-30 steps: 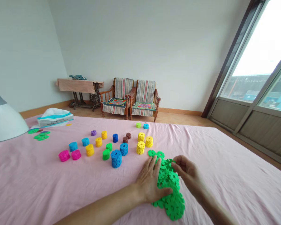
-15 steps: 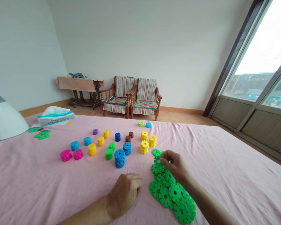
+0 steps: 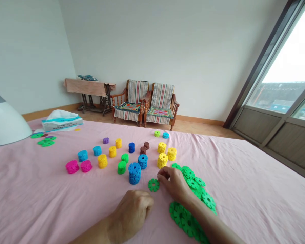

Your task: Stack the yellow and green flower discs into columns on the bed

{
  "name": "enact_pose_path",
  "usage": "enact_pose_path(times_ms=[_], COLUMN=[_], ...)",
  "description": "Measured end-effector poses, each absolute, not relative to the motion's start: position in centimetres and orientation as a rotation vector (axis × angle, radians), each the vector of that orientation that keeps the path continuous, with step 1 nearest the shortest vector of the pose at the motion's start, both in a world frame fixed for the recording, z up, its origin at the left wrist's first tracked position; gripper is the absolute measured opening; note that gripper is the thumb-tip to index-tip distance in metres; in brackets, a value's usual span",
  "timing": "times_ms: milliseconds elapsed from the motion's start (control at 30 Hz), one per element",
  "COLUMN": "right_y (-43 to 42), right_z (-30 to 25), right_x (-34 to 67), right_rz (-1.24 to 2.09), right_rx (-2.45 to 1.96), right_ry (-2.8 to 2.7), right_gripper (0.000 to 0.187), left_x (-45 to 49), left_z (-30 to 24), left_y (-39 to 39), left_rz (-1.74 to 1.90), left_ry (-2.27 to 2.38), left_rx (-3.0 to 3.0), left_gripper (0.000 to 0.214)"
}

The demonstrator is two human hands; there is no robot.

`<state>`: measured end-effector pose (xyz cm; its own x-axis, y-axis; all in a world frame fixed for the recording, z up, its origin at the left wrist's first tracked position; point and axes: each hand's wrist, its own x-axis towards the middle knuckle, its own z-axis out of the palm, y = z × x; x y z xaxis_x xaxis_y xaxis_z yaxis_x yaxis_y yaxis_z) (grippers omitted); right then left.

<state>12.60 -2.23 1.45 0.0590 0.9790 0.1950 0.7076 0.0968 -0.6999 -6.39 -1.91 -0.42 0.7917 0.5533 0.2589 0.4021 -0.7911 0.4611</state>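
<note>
Green disc (image 3: 154,188): where's it sitting?

Flat on the pink cloth (image 3: 40,196), right of the tall blue stack (image 3: 134,175), not touching it. Right hand (image 3: 175,184) is at the disc's right edge, thumb and fingers drawn close. Can't tell if they're gripping the rim.

Left hand (image 3: 130,213)?

Near side of the tall blue stack, curled into a loose fist. Nothing visible in it; palm's hidden.

Which step?

My read: singling out one disc from the green pile (image 3: 199,193). That's further right of the tall blue stack, partly hidden by the right hand.

Next move calls for?

Light fingertip work at the rim, I'd say. It's lying flat, so lifting probably needs a fingernail under the edge.

Materials?

Looks like thin plastic: round, notched rim, centre hole. Pile's loose and overlapping, like scales. Tall blue stack is similar notched pieces in a toothed cylinder. Yellow stacks (image 3: 162,161) behind it to the right, magenta stacks (image 3: 72,167) off left, same ridged sides. Cloth's soft, rumpled.
</note>
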Motion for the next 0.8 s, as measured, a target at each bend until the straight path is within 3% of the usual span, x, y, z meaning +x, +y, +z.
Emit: enact_pose_path(times_ms=[167, 300, 400, 633, 800], right_y=[-3.5, -5.1, -5.4, -5.0, -4.8], right_z=[3.0, 4.8, 5.1, 4.6, 3.8], right_x=[16.6, 18.7, 18.6, 17.4, 16.7], right_rz=[0.348, 0.501, 0.487, 0.395, 0.341], right_rx=[-1.749, -1.790, -1.830, -1.827, -1.742], right_ry=[-1.908, -2.163, -2.213, -2.230, -2.138], right_gripper=[0.011, 0.035, 0.040, 0.025, 0.025], left_x=[-6.4, -6.5, -6.4, -6.2, -6.3], left_z=[0.0, 0.4, 0.8, 1.2, 0.9], left_y=[-2.0, -2.3, -2.6, -2.8, -2.8], left_rz=[0.654, 0.757, 0.796, 0.753, 0.666], left_ry=[0.771, 0.797, 0.809, 0.820, 0.897], left_rx=[2.627, 2.629, 2.636, 2.658, 2.660], left_gripper=[0.024, 0.029, 0.032, 0.032, 0.030])
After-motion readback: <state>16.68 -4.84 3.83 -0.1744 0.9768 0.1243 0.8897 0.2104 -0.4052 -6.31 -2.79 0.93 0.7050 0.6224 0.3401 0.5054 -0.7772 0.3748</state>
